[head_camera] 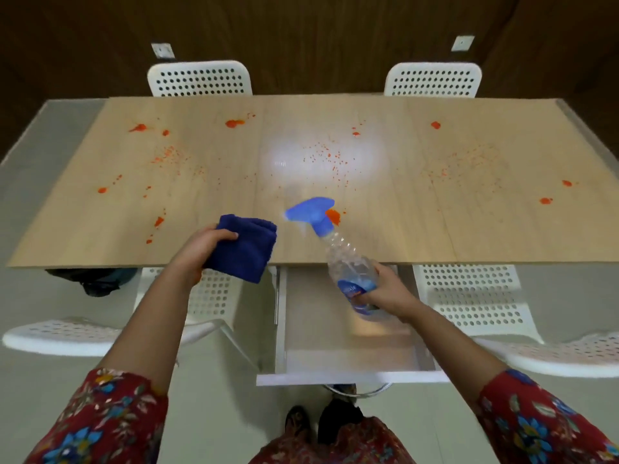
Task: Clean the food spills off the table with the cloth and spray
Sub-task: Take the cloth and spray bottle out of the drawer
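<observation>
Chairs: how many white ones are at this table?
4 white chairs: far side left, far side right, near side left, near side right. More could be hidden under the table.

Counting now: one table (435, 229). Four seats: far-left chair (200, 78), far-right chair (433, 80), near-left chair (214, 296), near-right chair (469, 296). One blue cloth (241, 249). One spray bottle (348, 262). Two hands: left hand (201, 244), right hand (390, 293). One open drawer (348, 346). Two wall plates (163, 50). And orange spills (233, 123): too many to count.

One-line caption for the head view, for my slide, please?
The left hand holds a folded dark blue cloth, the right hand a clear spray bottle, at an orange-spattered wooden table.
</observation>
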